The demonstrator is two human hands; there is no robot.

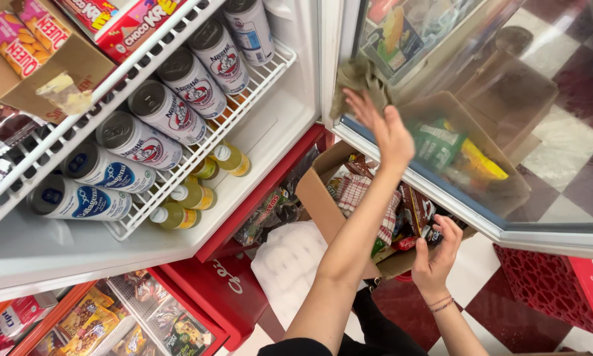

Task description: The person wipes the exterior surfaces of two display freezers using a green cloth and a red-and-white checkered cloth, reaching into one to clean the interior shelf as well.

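Pressing a crumpled olive-brown cloth [359,82] against the inner face of an open glass fridge door [507,132], the person's left hand [383,128] lies flat with fingers spread, the cloth pinned under the fingertips near the door's white frame rather than gripped in a fist. Below the door's lower edge, the right hand [438,254] curls its fingers around the rim of an open cardboard box [323,198] packed with snack packets, grasping the box's near corner; thin bracelets circle that wrist. The box sits just under the door and in front of the fridge's red base [244,217], with a white bag [290,260] lying beside it on the checkered floor [573,171]. To the left of the door, the fridge interior shows a white wire shelf [197,148] carrying a row of drink cans [168,112] lying on their sides, white with red or blue labels. Small yellow-green bottles [191,194] stand beneath that shelf on the fridge floor. Further left of the door, above the cans, a brown carton [46,66] holds biscuit packets. A red crate [560,290] rests on the floor below the door's right end.
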